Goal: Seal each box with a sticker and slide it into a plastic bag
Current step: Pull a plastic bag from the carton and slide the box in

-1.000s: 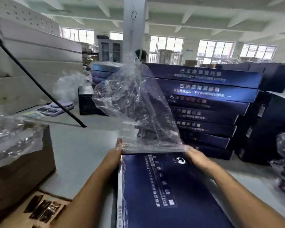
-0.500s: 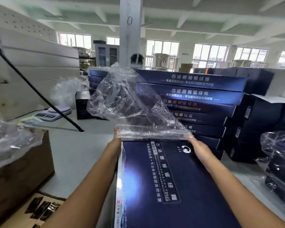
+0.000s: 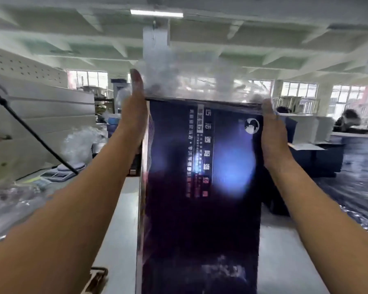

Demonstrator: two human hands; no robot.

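Note:
I hold a long dark blue box with white lettering tilted steeply up in front of me. A clear plastic bag billows above the box's top edge, with its mouth stretched across that edge. My left hand lies along the box's upper left side and grips the bag's mouth there. At the upper right corner my right hand holds the other end of the mouth. The image is blurred, and both thumbs are hidden.
A grey table lies under the box. On the left are a small scale, a slanting black rod, crumpled clear bags and stacked white boards. Dark boxes and bagged boxes fill the right.
The box has swung from lying flat to steeply tilted up. Both hands rose with its far end, still holding the bag's mouth, and the bag now floats above the box.

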